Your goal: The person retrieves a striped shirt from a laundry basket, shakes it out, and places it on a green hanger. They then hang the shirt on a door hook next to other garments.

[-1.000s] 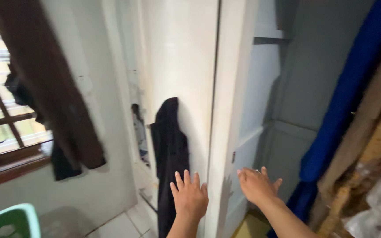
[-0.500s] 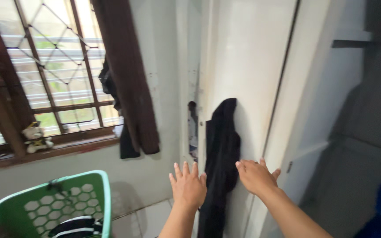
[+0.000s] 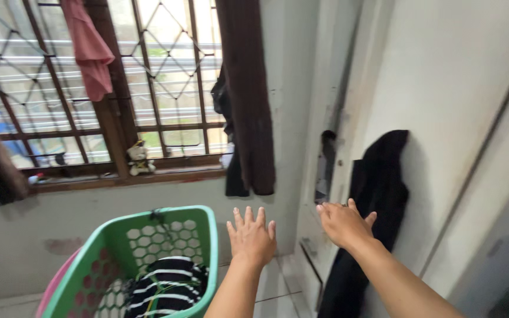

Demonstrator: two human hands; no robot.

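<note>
Both hands are held out flat with the grip released and nothing grasped, the right hand (image 3: pixel 341 224) being nearer the black garment (image 3: pixel 372 200) hung lengthwise down the white door just beyond it, while the left hand (image 3: pixel 251 237) is poised beside the green laundry basket (image 3: pixel 148 235).

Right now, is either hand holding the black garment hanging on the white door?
No: the left hand and right hand are both open and empty, spread in the air before the black garment.

Green basket (image 3: pixel 166 227) cut off at bottom edge; black garment (image 3: pixel 378 194) hem too.
</note>
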